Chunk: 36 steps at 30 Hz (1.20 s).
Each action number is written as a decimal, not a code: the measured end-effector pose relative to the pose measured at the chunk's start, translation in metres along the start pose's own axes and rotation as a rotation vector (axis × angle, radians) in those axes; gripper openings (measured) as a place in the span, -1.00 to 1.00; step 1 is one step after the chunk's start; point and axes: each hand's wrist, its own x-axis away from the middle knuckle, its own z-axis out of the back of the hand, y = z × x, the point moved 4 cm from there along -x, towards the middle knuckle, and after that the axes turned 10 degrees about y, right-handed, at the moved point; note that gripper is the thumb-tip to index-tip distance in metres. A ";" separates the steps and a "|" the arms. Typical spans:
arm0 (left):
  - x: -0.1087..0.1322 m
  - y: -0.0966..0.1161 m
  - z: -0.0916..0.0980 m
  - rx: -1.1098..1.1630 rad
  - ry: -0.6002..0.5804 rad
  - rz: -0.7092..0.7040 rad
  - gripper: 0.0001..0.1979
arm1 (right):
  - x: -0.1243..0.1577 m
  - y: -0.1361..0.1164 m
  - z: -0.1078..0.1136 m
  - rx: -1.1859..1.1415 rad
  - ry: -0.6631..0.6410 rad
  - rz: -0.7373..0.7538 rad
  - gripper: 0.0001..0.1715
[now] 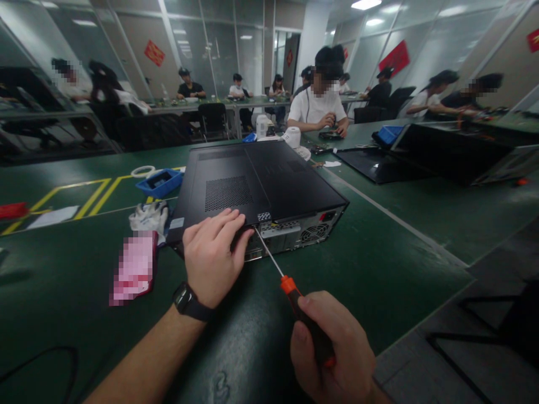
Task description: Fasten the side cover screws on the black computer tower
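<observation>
A black desktop computer case [290, 179] lies flat on the green table, its rear panel with fan grille and power socket towards me. My left hand [214, 252], with a black watch on the wrist, grips the case's rear edge. Its fingers lie over the top cover and its thumb is at the back panel. In my right hand [332, 342] is a screwdriver [289, 283] with an orange and black handle, fingers wrapped around it. The shaft points up and left, and its tip meets the rear edge beside my left thumb; the exact contact spot is too small to make out.
Left of the case are a blue tray [159, 183], a white tape roll [143, 171], whitish gloves [148, 216] and a pink, blurred flat item [133, 269]. Across the table a person [320, 104] handles small parts. A black panel [381, 165] lies to the right.
</observation>
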 end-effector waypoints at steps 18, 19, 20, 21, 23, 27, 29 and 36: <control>0.000 0.000 0.000 0.005 -0.012 0.001 -0.78 | 0.000 -0.001 0.001 0.029 -0.021 0.012 -0.66; 0.000 0.000 0.000 0.005 -0.012 0.000 -0.78 | 0.000 -0.001 0.000 0.022 -0.022 0.015 -0.66; 0.000 0.001 0.000 0.006 -0.012 0.000 -0.79 | 0.000 -0.001 0.000 0.016 -0.021 0.013 -0.65; -0.001 0.001 0.000 0.007 -0.013 0.001 -0.79 | -0.001 -0.001 -0.001 0.008 -0.015 0.009 -0.64; -0.002 0.002 0.002 0.005 -0.021 0.007 -0.79 | -0.001 0.000 -0.001 -0.012 -0.009 -0.002 -0.63; -0.011 0.003 0.010 0.044 -0.152 0.033 -0.76 | 0.000 0.001 -0.002 -0.038 -0.009 -0.010 -0.61; -0.020 -0.001 0.020 0.126 -0.193 0.069 -0.74 | 0.000 0.002 -0.003 -0.048 -0.009 -0.015 -0.60; -0.045 -0.090 0.039 0.197 -0.070 0.666 -0.42 | 0.001 0.003 -0.001 -0.019 0.025 -0.023 -0.65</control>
